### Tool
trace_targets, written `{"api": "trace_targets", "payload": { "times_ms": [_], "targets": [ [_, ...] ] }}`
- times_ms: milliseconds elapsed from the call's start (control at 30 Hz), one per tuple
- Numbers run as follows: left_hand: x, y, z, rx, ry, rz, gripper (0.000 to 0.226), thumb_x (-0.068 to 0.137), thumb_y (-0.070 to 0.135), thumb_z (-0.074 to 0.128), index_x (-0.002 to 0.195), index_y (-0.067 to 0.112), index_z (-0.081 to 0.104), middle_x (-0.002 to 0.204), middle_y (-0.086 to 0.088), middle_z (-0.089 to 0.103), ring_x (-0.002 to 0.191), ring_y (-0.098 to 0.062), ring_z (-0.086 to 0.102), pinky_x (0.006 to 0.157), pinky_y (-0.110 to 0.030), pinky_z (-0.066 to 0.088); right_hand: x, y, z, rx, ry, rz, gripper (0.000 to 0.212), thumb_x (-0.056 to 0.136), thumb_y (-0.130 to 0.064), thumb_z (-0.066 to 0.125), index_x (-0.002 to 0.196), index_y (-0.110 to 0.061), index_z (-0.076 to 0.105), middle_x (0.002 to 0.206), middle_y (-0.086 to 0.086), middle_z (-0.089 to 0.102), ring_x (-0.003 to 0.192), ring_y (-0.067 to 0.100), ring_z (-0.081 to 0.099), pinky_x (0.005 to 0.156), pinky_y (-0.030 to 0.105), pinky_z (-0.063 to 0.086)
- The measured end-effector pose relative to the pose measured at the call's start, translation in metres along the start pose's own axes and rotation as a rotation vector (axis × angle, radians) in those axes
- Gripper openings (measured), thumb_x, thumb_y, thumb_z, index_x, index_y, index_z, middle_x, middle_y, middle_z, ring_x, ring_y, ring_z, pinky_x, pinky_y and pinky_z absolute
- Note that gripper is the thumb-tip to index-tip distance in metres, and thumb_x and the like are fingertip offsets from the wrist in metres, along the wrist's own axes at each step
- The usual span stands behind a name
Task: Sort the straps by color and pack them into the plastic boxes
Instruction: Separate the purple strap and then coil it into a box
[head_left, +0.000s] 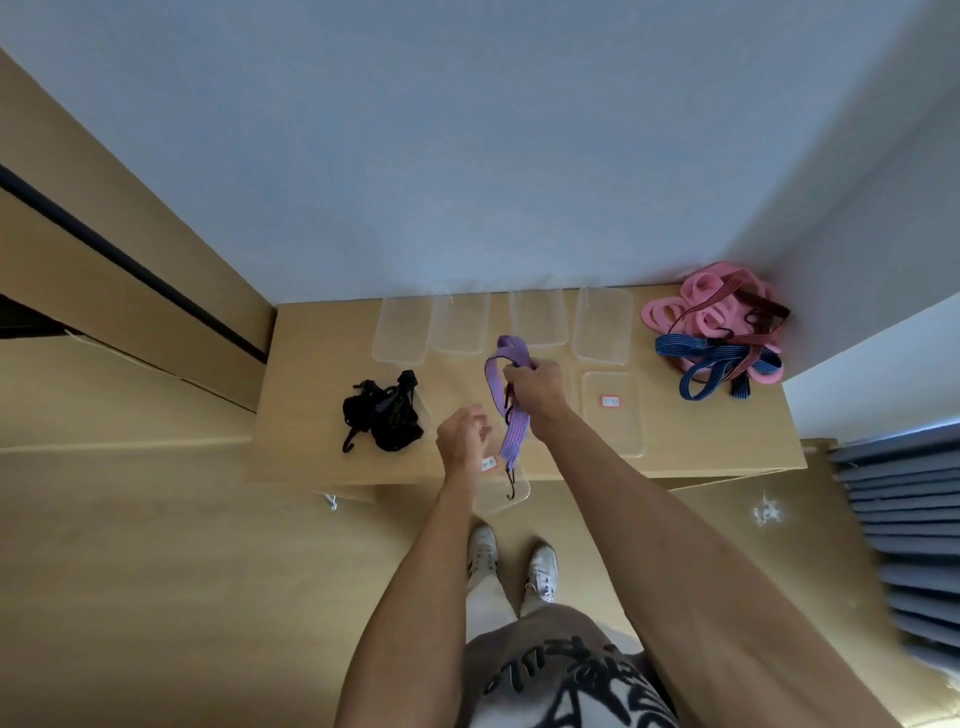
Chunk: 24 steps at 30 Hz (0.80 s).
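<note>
The person stands at the desk (675, 457) with the right hand (535, 389) closed on a purple strap (501, 382). The grip is tight around the strap near its fold: a loop arches up and over the knuckles, and the striped tail hangs straight down below the fist, ending in a dark hook (511, 486).

That hanging tail is what matters now. Its long axis runs nearly vertical in the view, from the fist down toward the near edge of the desk, and the hook dangles over a clear plastic box (519, 499) that juts past that edge. So the free end lies below and slightly left of the holding hand.

The left hand (460, 436) hovers just beside the tail, fingers loosely spread and holding nothing. It is plainly the nearer hand to the loose end, and I judge it well placed to catch the tail and fold it up.

Other clear boxes sit in a row along the far side of the desk (400, 332), apparently empty. A bundle of black straps (384, 415) lies to the left, and a tangle of pink, blue and dark red straps (722, 327) waits unsorted at the right corner.
</note>
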<state>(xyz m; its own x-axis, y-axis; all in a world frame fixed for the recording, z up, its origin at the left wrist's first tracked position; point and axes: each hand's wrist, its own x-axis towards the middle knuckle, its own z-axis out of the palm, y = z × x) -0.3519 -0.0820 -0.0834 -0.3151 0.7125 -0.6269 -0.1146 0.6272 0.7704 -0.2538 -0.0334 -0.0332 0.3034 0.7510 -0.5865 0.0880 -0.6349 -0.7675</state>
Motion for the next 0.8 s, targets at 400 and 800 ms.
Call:
{"api": "trace_targets", "payload": {
  "times_ms": [400, 800],
  "targets": [
    [0.038, -0.078, -0.010, 1.239, -0.237, 0.272, 0.037, 0.098, 0.012, 0.049, 0.134, 0.004, 0.050, 0.142, -0.010, 0.048, 0.132, -0.027, 0.046, 0.100, -0.038, 0.041, 0.023, 0.027, 0.031, 0.097, 0.011, 0.030, 0.015, 0.071, 0.001, 0.047, 0.071, 0.009, 0.059, 0.061, 0.017, 0.054, 0.055, 0.023, 0.047, 0.053, 0.030, 0.034],
    [0.070, -0.091, -0.018, 1.359, -0.243, 0.364, 0.037, 0.096, 0.008, 0.048, 0.133, 0.008, 0.053, 0.166, -0.010, 0.016, 0.147, -0.024, 0.027, 0.112, -0.030, 0.034, 0.037, 0.030, 0.035, 0.133, 0.157, -0.015, 0.020, 0.071, 0.000, 0.053, 0.056, -0.012, 0.050, 0.057, 0.007, 0.044, 0.051, 0.018, 0.039, 0.048, 0.024, 0.030]
  ]
}}
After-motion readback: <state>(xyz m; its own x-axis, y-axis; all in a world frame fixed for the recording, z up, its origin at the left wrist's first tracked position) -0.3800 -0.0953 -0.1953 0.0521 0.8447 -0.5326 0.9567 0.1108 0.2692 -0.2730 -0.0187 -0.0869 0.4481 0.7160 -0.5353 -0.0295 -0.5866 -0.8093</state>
